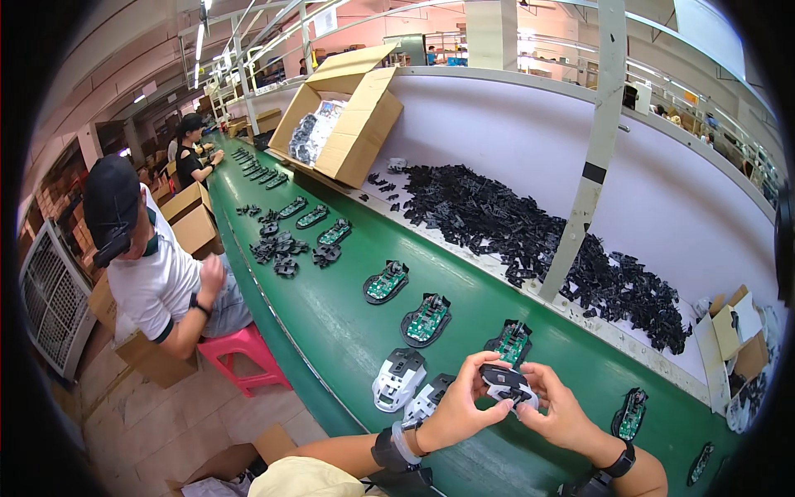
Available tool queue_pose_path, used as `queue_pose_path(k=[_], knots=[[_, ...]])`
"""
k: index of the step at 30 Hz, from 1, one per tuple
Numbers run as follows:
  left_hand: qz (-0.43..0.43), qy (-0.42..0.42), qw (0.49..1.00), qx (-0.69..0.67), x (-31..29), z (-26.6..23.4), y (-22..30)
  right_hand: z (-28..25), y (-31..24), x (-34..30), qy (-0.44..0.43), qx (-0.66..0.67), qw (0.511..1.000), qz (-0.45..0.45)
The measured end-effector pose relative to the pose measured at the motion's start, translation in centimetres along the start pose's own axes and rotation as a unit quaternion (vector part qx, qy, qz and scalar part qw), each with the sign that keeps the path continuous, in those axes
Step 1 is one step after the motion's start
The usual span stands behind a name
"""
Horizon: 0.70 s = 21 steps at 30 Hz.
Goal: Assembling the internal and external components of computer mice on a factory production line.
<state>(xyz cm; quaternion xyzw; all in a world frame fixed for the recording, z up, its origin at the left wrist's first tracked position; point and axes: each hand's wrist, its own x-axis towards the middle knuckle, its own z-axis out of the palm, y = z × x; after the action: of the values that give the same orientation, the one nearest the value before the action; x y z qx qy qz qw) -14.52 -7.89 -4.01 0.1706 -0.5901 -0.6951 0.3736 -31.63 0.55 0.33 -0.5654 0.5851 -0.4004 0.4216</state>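
Note:
Both my hands hold one black and white computer mouse shell (507, 383) above the green bench. My left hand (460, 406) grips its left side between thumb and fingers. On the opposite side, my right hand (556, 410) has its fingers curled round the edge and its thumb at the front. Just behind the shell lies a mouse base with a green circuit board (511, 338), partly covered by my fingers. A white and black mouse shell (399, 381) rests left of my left hand, and another mouse shell (426, 400) is partly hidden by that hand.
More mouse bases (427, 320) run along the green bench (348, 356), with dark plastic parts (280, 248) farther up. Small black parts (513, 224) are heaped behind a slanting post (586, 157). An open carton (348, 124) leans at the back. A seated co-worker (166, 257) is at left.

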Motion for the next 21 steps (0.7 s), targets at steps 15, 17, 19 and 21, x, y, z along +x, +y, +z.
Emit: queue_pose_path(k=[15, 17, 19, 21], knots=[[-0.243, -0.425, 0.87, -0.056, 3.2, -0.6, 0.7, -3.1, -0.5, -7.1, 0.083, -0.193, 0.977, -0.044], [-0.197, -0.395, 0.894, 0.076, 2.4, -0.4, -1.1, -3.8, -0.1, -6.5, 0.087, -0.219, 0.97, -0.06], [-0.134, -0.321, 0.917, 0.196, 1.6, -1.1, 0.9, -5.3, -0.1, -4.7, 0.106, -0.267, 0.957, -0.028], [-0.111, -0.3, 0.927, 0.198, 1.1, -1.8, 1.0, -10.8, 2.9, -3.3, 0.229, -0.358, 0.905, 0.032]])
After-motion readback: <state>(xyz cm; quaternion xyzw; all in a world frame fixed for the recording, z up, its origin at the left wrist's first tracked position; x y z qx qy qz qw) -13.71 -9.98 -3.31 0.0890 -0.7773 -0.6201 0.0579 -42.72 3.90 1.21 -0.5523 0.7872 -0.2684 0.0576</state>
